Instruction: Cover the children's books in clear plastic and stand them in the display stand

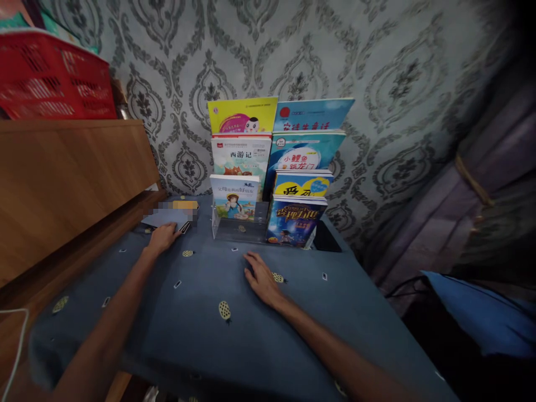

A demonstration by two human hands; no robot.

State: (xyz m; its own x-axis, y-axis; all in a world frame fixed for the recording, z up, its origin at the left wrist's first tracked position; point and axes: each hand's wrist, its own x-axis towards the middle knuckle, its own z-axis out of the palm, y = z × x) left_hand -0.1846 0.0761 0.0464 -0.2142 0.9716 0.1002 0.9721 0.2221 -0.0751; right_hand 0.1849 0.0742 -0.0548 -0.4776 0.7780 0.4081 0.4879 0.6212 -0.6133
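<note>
At the back left of the cloth-covered table, my left hand (164, 237) grips the near edge of a thin grey-blue book (161, 216); part of it is blurred out. My right hand (262, 277) rests on the cloth with its fingers apart, holding nothing, in front of a clear stepped rack (238, 230). Books stand upright in the rack in two columns. At the front left is a light-blue book with a girl on it (235, 201), at the front right a dark blue one (294, 222). A yellow book (221, 114) stands at the back left.
A wooden cabinet (71, 190) with a red basket (54, 78) on top borders the table (201, 346) on the left. A dark flat object (326, 237) lies right of the rack. Patterned wall behind, curtain (444, 218) and blue cloth (481, 318) at the right.
</note>
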